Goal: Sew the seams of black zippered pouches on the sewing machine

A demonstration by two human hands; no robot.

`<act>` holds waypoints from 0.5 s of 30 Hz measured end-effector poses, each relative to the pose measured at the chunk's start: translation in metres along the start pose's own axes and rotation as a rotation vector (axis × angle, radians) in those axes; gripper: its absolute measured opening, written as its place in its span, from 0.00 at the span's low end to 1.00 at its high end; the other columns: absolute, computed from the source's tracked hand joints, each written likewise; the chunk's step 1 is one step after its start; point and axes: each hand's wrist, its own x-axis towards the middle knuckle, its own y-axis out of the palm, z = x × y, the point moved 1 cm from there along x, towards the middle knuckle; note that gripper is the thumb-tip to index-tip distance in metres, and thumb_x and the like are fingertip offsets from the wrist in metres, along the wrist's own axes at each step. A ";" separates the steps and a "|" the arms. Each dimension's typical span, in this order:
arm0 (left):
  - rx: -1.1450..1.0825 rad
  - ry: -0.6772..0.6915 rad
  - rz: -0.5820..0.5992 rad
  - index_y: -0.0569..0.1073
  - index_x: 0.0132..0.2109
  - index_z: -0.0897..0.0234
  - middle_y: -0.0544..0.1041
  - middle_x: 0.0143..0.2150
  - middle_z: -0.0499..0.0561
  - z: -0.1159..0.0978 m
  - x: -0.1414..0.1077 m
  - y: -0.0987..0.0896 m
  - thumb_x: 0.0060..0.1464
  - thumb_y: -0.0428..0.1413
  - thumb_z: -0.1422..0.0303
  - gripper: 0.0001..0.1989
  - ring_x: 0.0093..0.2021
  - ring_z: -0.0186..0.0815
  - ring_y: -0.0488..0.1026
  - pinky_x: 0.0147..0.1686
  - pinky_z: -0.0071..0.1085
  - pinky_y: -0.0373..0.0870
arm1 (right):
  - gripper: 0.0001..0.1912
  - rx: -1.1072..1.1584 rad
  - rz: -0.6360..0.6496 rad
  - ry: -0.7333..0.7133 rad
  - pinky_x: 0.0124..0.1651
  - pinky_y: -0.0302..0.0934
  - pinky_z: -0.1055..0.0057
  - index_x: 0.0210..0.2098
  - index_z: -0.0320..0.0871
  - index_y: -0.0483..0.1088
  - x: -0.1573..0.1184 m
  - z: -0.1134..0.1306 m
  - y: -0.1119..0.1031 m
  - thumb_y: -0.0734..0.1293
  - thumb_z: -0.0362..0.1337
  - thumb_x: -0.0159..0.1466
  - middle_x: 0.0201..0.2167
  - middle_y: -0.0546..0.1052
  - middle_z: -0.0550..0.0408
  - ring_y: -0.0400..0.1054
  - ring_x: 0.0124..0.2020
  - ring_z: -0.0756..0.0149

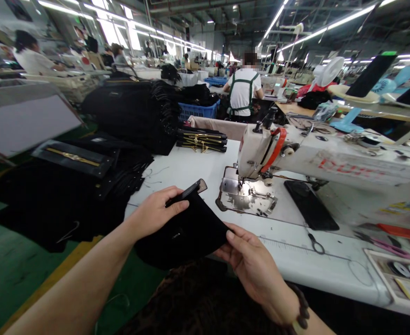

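Observation:
Between my hands, over the front edge of the white sewing table (198, 163), hangs a black fabric panel (187, 232) with a small label on it. My left hand (157, 209) grips its upper left edge, where a stiff dark strip (192, 188) with a pale end lies under the fingers. At the panel's right corner, my right hand (248, 256) pinches the cloth between thumb and fingers. The sewing machine (260, 153) stands just beyond, its needle area lit over a metal plate (239, 190). Part of the panel's underside is hidden.
Stacked zipper strips (203, 139) lie at the table's back. Piles of black panels (86, 195) fill the left side. A phone (311, 204), small thread snips (316, 244) and scissors (386, 244) lie to the right. Beyond a blue crate (199, 110), a person (243, 88) sits facing away.

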 end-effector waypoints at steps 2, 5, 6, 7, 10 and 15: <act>0.025 -0.011 -0.023 0.69 0.41 0.62 0.69 0.38 0.43 0.001 0.002 0.001 0.49 0.45 0.49 0.23 0.39 0.24 0.64 0.40 0.19 0.56 | 0.25 0.003 0.004 0.015 0.41 0.66 0.80 0.47 0.41 0.62 0.000 0.000 0.001 0.64 0.44 0.51 0.52 0.61 0.49 0.68 0.40 0.77; 0.046 -0.014 -0.054 0.69 0.42 0.60 0.69 0.39 0.43 0.002 0.005 0.002 0.49 0.45 0.49 0.22 0.40 0.25 0.65 0.41 0.19 0.56 | 0.25 0.014 0.008 0.033 0.42 0.65 0.82 0.47 0.40 0.62 0.000 0.000 0.001 0.63 0.44 0.52 0.52 0.62 0.48 0.68 0.41 0.76; 0.052 -0.017 -0.063 0.69 0.42 0.60 0.69 0.40 0.43 0.002 0.006 0.002 0.49 0.45 0.49 0.22 0.41 0.25 0.65 0.42 0.19 0.57 | 0.25 0.020 0.008 0.040 0.42 0.65 0.82 0.47 0.39 0.62 0.000 0.000 0.001 0.63 0.44 0.52 0.52 0.62 0.47 0.68 0.42 0.76; 0.060 -0.015 -0.072 0.69 0.42 0.59 0.69 0.40 0.43 0.002 0.007 0.002 0.49 0.46 0.50 0.22 0.41 0.24 0.65 0.42 0.19 0.57 | 0.25 0.026 0.010 0.047 0.42 0.65 0.83 0.47 0.39 0.62 0.000 0.000 0.001 0.62 0.44 0.52 0.51 0.62 0.47 0.68 0.42 0.76; 0.090 0.001 -0.092 0.70 0.42 0.58 0.69 0.41 0.43 0.002 0.007 0.002 0.49 0.47 0.50 0.21 0.42 0.24 0.65 0.43 0.19 0.57 | 0.25 0.039 0.007 0.064 0.44 0.65 0.82 0.47 0.39 0.61 -0.001 -0.001 0.001 0.62 0.45 0.52 0.50 0.63 0.48 0.68 0.41 0.77; 0.228 0.077 -0.126 0.70 0.45 0.53 0.68 0.41 0.42 -0.009 0.018 0.005 0.49 0.47 0.51 0.19 0.42 0.24 0.64 0.45 0.22 0.58 | 0.26 -0.014 -0.037 0.083 0.44 0.66 0.77 0.43 0.35 0.60 0.000 -0.010 -0.005 0.63 0.46 0.50 0.46 0.66 0.48 0.68 0.36 0.79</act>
